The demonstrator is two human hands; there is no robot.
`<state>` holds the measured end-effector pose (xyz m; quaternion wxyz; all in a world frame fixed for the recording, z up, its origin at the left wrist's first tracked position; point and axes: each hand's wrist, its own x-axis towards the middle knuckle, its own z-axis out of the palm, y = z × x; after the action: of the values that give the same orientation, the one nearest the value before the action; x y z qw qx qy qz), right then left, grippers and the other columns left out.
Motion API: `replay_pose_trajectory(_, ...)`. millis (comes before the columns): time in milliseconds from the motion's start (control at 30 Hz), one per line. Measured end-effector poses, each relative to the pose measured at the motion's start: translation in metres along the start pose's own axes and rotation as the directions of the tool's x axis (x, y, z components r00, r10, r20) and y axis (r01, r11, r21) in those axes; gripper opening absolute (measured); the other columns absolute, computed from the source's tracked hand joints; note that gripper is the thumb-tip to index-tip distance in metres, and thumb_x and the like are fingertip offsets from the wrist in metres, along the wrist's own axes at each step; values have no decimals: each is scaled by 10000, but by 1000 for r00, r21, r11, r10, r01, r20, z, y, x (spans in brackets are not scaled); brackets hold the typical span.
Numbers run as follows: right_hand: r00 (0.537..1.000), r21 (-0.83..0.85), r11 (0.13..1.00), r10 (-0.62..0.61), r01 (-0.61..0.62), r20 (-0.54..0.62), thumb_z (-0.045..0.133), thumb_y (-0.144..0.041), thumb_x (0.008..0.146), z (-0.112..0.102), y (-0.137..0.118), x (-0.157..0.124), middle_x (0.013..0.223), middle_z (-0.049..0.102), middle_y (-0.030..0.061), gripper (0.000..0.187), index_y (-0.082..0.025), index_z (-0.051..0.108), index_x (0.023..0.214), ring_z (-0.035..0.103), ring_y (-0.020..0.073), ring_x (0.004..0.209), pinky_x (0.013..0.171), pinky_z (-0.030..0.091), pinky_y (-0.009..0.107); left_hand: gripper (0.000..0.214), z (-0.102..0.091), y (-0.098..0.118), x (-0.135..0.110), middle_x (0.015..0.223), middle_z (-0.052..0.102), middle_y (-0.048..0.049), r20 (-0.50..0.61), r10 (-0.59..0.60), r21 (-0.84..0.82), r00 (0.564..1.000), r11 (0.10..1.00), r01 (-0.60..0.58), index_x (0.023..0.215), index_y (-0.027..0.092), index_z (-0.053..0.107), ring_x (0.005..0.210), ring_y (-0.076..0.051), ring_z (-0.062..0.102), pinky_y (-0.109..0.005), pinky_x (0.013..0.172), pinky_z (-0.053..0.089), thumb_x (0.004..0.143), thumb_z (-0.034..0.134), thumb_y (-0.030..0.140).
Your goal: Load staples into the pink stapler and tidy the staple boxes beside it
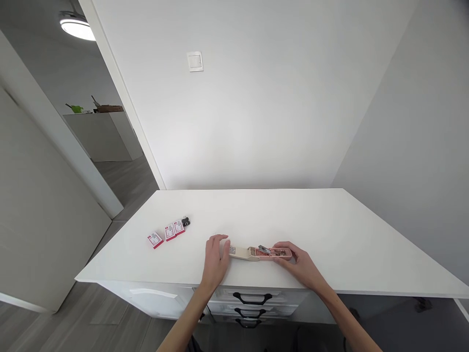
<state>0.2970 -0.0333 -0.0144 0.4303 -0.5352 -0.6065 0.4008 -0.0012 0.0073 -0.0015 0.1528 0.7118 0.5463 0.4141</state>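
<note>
A stapler (pixel 241 252) lies opened out flat on the white tabletop, with a cream half on the left and a pink half on the right. From the pink half a small silver metal part (pixel 264 250) sticks up at a slant. My left hand (pixel 215 261) is curled about the cream end, its thumb beside the metal plate there; its fingertips are partly hidden. At the other end, my right hand (pixel 301 266) grips the pink half between thumb and fingers.
Three small red-and-white boxes (pixel 170 232) lie on the left of the white table (pixel 278 210). A small black object (pixel 185 221), perhaps a clip, touches the farthest one. Drawers with black handles (pixel 252 298) are below the front edge. A wall stands behind.
</note>
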Motion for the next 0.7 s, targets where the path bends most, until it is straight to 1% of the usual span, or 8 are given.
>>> replay_pose_trajectory(67,1000,-26,1000,-3,3,-19,700,-486,882,0,3,0,1247,733,58,339,-293,696,1160,666,293,1185,1015,525,439,320,-8,-12,4,1245,600,-127,-64,9,121,998,993,-1,1197,226,610,1237,-303,535,-511,1084,426,1048,410,427)
replay_pose_trajectory(133,999,-52,999,-12,10,-35,693,-482,886,1,5,0,1263,724,51,334,-301,691,1166,661,287,1190,1020,523,434,340,-21,-27,10,1278,577,-161,-104,41,289,994,957,-9,1215,195,609,1256,-345,511,-559,1082,407,1023,450,426)
replay_pose_trajectory(233,999,-90,996,-30,26,-40,675,-481,896,2,7,0,1274,713,45,320,-309,685,1166,654,278,1199,1018,526,421,390,-48,-52,20,1398,517,-214,-119,97,522,988,853,-21,1261,142,599,1355,-394,424,-592,1109,366,995,470,396)
replay_pose_trajectory(333,998,-124,991,-49,44,-43,656,-490,908,4,8,0,1274,708,47,315,-311,681,1166,650,276,1205,1016,528,421,425,-78,-77,28,1478,489,-220,-125,100,666,987,746,9,1311,126,590,1421,-404,363,-597,1161,297,986,450,362)
replay_pose_trajectory(433,997,-134,990,-52,44,-54,657,-497,911,5,10,1,1264,712,48,318,-317,683,1171,655,282,1199,1012,532,434,492,-101,-97,32,1541,458,-209,-170,36,734,985,671,102,1389,115,567,1461,-422,315,-613,1190,242,991,411,360)
replay_pose_trajectory(500,997,-122,992,-49,41,-62,674,-499,901,5,11,1,1256,718,44,325,-321,684,1173,660,283,1192,1014,534,437,525,-110,-107,32,1557,462,-189,-172,-37,750,984,643,155,1435,132,557,1467,-444,307,-630,1193,223,994,400,370)
replay_pose_trajectory(600,995,-81,996,-34,27,-89,707,-517,880,3,12,2,1274,712,44,357,-320,681,1176,653,289,1206,1027,529,438,553,-115,-115,25,1529,519,-153,-127,-122,753,984,634,176,1485,169,538,1469,-451,324,-624,1200,223,995,404,386)
replay_pose_trajectory(700,994,1,1000,-10,10,-112,691,-551,891,2,15,3,1311,694,58,392,-311,662,1199,633,291,1240,1047,517,448,555,-115,-113,11,1496,564,-119,-88,-106,742,990,656,136,1498,198,532,1477,-424,339,-597,1219,224,996,406,399)
